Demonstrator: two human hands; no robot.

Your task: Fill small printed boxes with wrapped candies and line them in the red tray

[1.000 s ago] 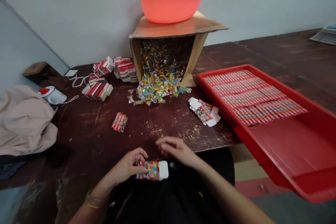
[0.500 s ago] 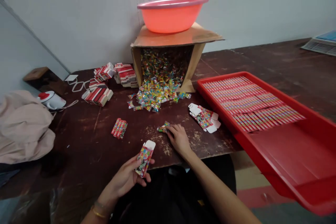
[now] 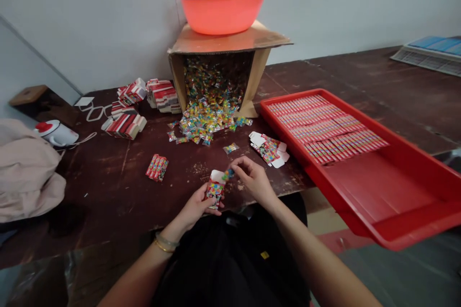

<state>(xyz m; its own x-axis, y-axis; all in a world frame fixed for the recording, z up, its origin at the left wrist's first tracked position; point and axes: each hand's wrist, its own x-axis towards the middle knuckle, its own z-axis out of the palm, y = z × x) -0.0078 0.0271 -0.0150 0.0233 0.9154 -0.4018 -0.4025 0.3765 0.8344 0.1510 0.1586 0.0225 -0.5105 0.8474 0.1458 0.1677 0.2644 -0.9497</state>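
**Candy at carton mouth**

Head view: left hand (image 3: pixel 196 206) grips small printed carton (image 3: pixel 215 188) upright, flap open, above the bench (image 3: pixel 108 187) edge. Right hand (image 3: pixel 252 180) fingers pinch 1 wrapped candy (image 3: pixel 227 174) at the opening. Best kept aligned, carton steady. Worn dark wood; candy pile (image 3: pixel 205 122), red tray (image 3: pixel 378 192) near; pale wall.

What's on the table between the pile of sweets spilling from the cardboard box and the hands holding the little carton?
In the head view, one loose wrapped sweet lies on the bare dark wooden table between the colourful sweet pile and the small printed carton.
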